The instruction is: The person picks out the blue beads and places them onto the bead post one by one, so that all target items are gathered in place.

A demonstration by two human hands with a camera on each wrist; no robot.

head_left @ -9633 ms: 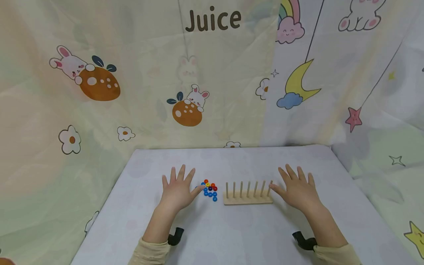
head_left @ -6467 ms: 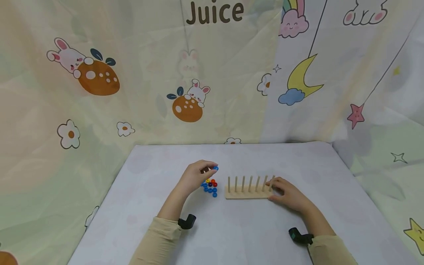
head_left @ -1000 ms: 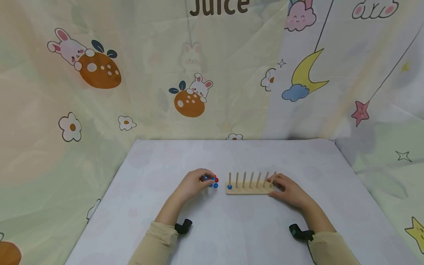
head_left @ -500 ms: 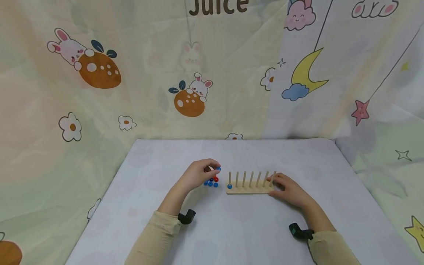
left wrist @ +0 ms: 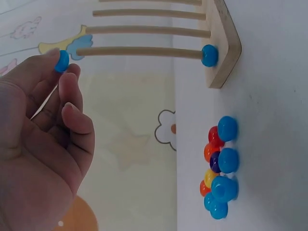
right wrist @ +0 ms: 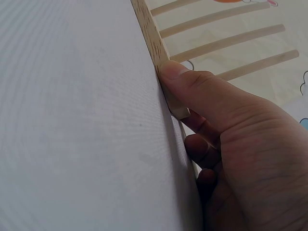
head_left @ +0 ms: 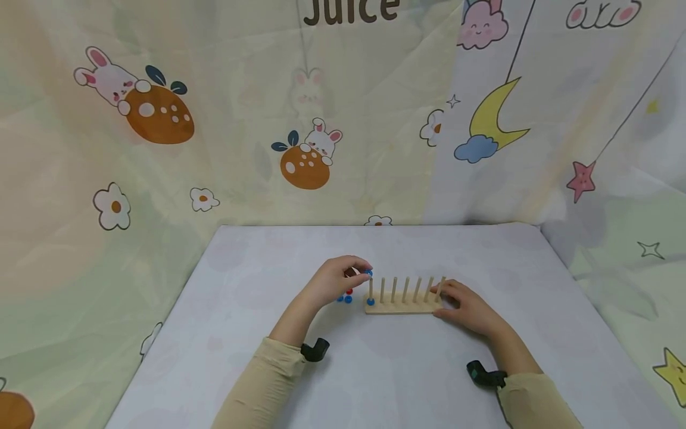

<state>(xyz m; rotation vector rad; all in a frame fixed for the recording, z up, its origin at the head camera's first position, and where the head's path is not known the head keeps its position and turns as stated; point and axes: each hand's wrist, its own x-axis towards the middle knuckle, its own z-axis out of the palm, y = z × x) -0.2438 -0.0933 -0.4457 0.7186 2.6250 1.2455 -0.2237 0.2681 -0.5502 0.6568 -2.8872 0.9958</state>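
Note:
Between thumb and fingertips my left hand [head_left: 339,280] pinches a blue bead [left wrist: 62,61]. That bead is at the top of the leftmost peg of a wooden peg board [head_left: 403,307]; in the left wrist view a small gap shows between bead and peg tip. Another blue bead [left wrist: 210,56] sits at the base of the same peg. My right hand [head_left: 471,307] grips the right end of the board, its thumb [right wrist: 174,72] on the front edge and the other fingers partly hidden behind. The other pegs carry no beads.
Left of the board lies a small cluster of loose beads [left wrist: 227,160], blue, red, orange, yellow and dark purple, partly hidden by my left hand in the head view. A white cloth covers the table [head_left: 396,369]; a printed curtain [head_left: 241,179] hangs behind it.
My left hand picked a blue bead from the cluster, lifted it and carried it right to the leftmost peg's top. Earlier, a first blue bead went onto that peg. The right hand stays on the board.

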